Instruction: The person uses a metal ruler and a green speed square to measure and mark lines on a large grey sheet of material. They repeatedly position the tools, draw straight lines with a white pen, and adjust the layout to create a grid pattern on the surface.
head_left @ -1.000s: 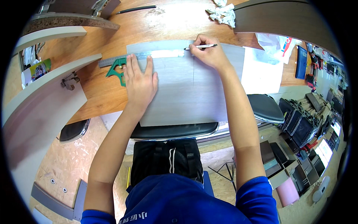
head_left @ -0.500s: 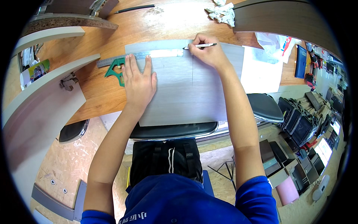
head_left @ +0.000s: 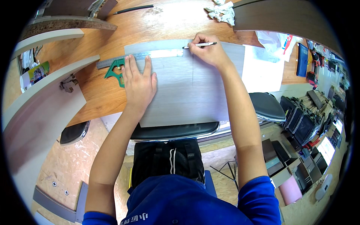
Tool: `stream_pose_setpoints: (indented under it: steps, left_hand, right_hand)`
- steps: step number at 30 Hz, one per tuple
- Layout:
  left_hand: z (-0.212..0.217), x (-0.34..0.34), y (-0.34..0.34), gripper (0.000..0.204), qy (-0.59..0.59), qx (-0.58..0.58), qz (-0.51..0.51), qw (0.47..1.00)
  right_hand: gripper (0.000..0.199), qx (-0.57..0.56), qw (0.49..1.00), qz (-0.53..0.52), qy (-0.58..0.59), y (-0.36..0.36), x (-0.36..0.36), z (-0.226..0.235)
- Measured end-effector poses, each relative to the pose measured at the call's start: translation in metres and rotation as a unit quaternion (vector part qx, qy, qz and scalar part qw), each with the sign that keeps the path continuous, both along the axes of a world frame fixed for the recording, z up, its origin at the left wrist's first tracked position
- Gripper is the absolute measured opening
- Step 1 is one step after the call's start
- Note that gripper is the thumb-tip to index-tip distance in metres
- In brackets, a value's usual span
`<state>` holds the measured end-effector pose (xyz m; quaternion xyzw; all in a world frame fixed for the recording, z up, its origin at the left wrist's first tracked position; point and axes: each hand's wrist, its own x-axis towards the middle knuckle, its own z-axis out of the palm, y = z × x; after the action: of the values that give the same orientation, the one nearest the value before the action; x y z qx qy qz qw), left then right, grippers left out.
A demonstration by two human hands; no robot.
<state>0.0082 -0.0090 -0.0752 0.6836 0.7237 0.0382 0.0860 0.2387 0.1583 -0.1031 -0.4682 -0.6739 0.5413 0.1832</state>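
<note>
A: Logging hand positions. What is the left hand (head_left: 139, 83) doing?

B: It is lying palm down on the grey panel (head_left: 187, 88), fingers extended and slightly spread. The fingertips are pressing on the metal ruler (head_left: 140, 57) of the combination square, whose green head (head_left: 117, 70) is sitting just left of the hand, against the panel's left edge.

A: And the right hand (head_left: 208, 52)?

B: It is resting on the panel near its far edge, thumb and fingers pinching a white pen (head_left: 200, 45). The pen is lying nearly level, its tip pointing left at the ruler's right end.

A: Where is the panel sitting?

B: It is lying flat on the wooden workbench (head_left: 108, 90), its near edge overhanging a black stool seat (head_left: 174, 131). A thin pencilled line is running down it below the pen tip.

A: Surroundings?

B: Crumpled white paper (head_left: 222, 10) and a black rod (head_left: 133, 9) are lying at the bench's far side, well apart from both hands. A white sheet (head_left: 258, 71) is lying just right of the panel.
</note>
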Motion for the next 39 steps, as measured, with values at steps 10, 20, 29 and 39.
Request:
stream_pose_setpoints:
  steps: [10,20,29,39]
  left_hand:
    - [0.0,0.001,0.0,0.057,-0.001,0.009,0.001,1.0]
    - [-0.002,0.001,0.0,0.057,0.007,0.009,0.001,1.0]
    - [0.002,0.0,0.002,0.057,0.008,0.009,-0.01,1.0]
    - [-0.003,-0.051,-0.009,0.036,-0.144,0.015,-0.058,0.988]
  right_hand:
    - [0.019,0.005,1.0,0.011,0.005,0.001,0.001,0.003]
    - [0.019,-0.02,0.999,0.004,0.029,0.003,-0.002,0.012]
    - [0.017,0.012,0.993,-0.088,0.079,-0.002,0.002,-0.006]
    - [0.021,0.069,0.956,-0.229,0.168,-0.053,0.028,-0.004]
